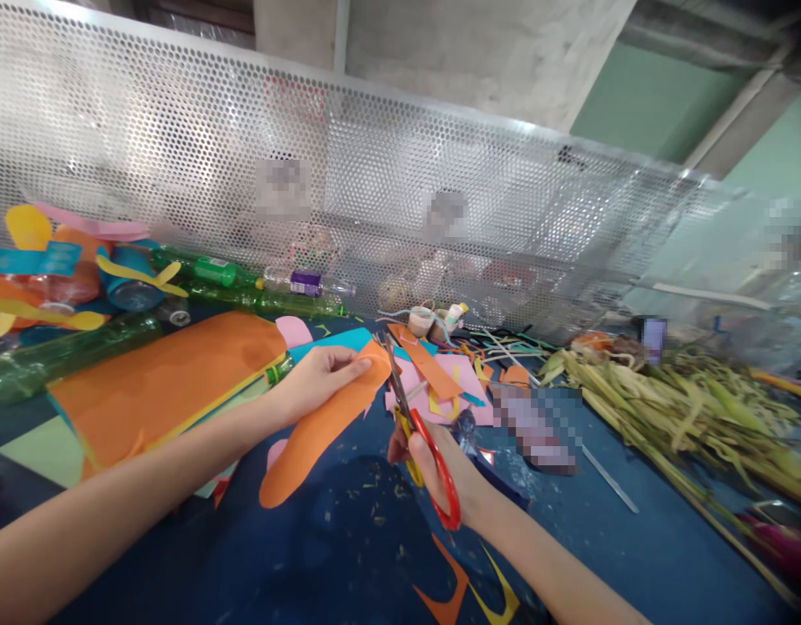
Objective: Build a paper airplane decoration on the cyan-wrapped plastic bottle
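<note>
My left hand (322, 379) pinches the upper end of an orange paper strip (315, 438) with rounded ends, thumb on top. The strip slants down toward me above the blue table (348, 538). Scissors (432, 464) with red and yellow handles are in my right hand (439, 473), its fingers through the loops. Their blades point up and away from me, right beside the strip's upper end; whether they touch the paper I cannot tell. Orange and yellow paper offcuts (456, 586) lie below my right hand.
Stacked orange sheets (179, 373) lie at left, near green plastic bottles (68, 356) and paper-trimmed bottle crafts (130, 278). Pink paper (469, 373) and small cups (421, 321) sit beyond the scissors. Dried husks (673, 408) cover the right side. A perforated metal panel (374, 174) stands behind.
</note>
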`<state>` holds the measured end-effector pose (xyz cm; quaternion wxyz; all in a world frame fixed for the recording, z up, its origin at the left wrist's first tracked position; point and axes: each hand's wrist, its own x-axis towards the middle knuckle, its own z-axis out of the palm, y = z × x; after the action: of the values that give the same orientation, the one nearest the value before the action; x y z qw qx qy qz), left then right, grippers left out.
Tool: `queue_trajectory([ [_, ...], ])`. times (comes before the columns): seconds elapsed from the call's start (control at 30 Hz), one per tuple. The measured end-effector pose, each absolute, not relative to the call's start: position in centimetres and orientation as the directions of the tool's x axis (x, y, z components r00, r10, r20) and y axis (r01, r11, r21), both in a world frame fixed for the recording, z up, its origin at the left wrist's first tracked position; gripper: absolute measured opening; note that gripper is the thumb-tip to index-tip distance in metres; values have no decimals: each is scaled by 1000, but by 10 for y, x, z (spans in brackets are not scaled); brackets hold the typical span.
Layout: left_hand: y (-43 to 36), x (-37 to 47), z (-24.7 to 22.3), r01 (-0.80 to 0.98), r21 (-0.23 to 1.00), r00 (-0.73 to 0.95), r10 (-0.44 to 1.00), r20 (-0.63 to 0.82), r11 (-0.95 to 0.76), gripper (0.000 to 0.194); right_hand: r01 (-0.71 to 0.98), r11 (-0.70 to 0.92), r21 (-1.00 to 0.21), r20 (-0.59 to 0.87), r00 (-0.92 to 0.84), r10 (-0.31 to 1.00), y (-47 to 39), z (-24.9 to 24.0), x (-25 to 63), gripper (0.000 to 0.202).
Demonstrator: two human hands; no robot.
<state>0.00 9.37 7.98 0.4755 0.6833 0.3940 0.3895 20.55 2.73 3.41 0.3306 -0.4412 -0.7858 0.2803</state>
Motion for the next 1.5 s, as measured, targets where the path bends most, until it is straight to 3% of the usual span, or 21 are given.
queue_trajectory([
  [0.8,119,-18,82,304,900,501,856,127,-312,31,496,273,-824,89,-362,928,31,37,206,47],
  [1.03,133,-23,70,396,762,409,842,353,-512,31,470,69,-880,-75,-281,957,34,26,208,45],
  [1.2,130,-17,60,476,687,432,826,361,-549,38,438,-46,-898,-178,-263,948,41,19,212,50],
  [1.37,102,-1,72,597,484,258,725,639,-640,28,363,-45,-931,-151,-268,952,39,23,209,50],
  [1.43,85,7,72,543,513,380,740,555,-664,21,360,-1,-933,-106,-272,956,37,27,207,50],
  [1.5,72,15,65,451,611,551,741,383,-651,32,348,46,-937,-54,-272,961,34,30,205,50],
])
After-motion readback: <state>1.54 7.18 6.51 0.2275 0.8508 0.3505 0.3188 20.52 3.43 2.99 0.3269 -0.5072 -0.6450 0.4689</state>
